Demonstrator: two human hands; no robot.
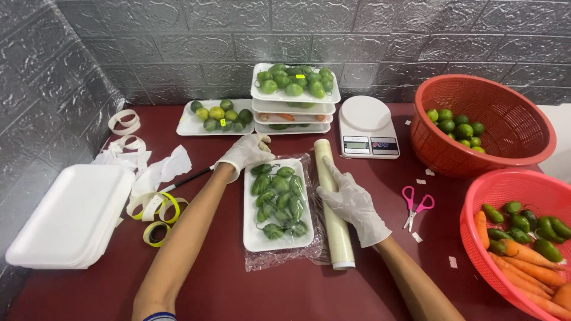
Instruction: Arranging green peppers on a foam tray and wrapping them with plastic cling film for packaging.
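A white foam tray of glossy green peppers (278, 205) lies at the centre of the dark red surface (238, 291) on a crinkled sheet of clear cling film (314, 248), apparently so the film can wrap it. The gloved left hand (245, 153) rests at the tray's 11 o'clock corner, fingers curled on the film edge, seemingly steadying it. The gloved right hand (350, 205) presses flat on the long pale roll of film (333, 205) at the tray's 3 o'clock. Pink-handled scissors (416, 205) lie farther toward 3 o'clock.
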